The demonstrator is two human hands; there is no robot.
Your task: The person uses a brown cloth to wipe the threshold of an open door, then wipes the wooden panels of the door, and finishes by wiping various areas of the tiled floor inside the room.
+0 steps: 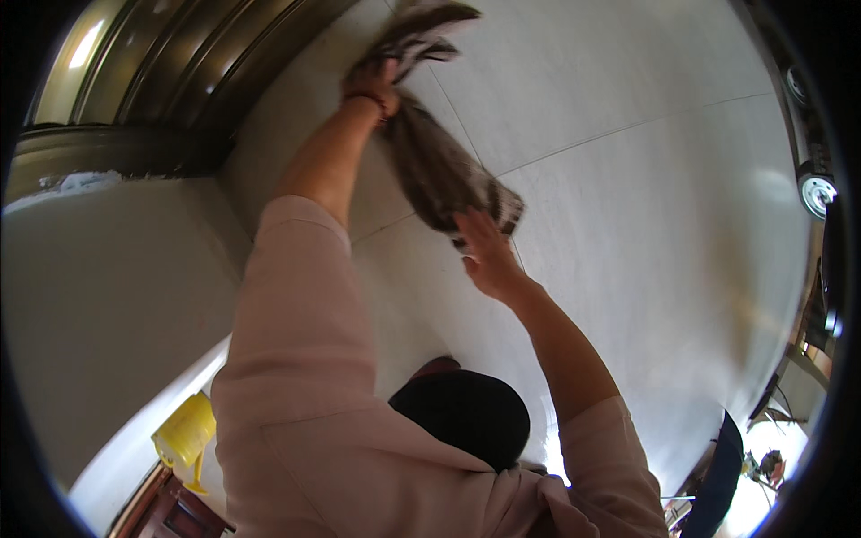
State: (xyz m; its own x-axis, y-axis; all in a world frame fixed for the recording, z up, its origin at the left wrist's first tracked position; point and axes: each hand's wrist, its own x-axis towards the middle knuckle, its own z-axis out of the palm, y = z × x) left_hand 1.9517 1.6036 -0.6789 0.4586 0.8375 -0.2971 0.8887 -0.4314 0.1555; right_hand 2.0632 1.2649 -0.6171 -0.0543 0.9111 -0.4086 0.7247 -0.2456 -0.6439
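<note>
A brown patterned cloth or garment (430, 155) is stretched out above the pale tiled floor (605, 222), slightly blurred. My left hand (371, 81), with a dark red band at the wrist, is closed on its upper part, and loose folds hang beyond the fingers. Lower down, my right hand (485, 252) lies against the cloth's lower end with its fingers extended; whether it grips any fabric cannot be told.
A dark ribbed metal shutter or door (168, 67) stands at the upper left, above a grey ledge or wall (121, 269). A yellow plastic container (185, 432) is at the lower left. Wheels (817, 195) show at the right rim, and a dark blue object (721, 477) at the lower right.
</note>
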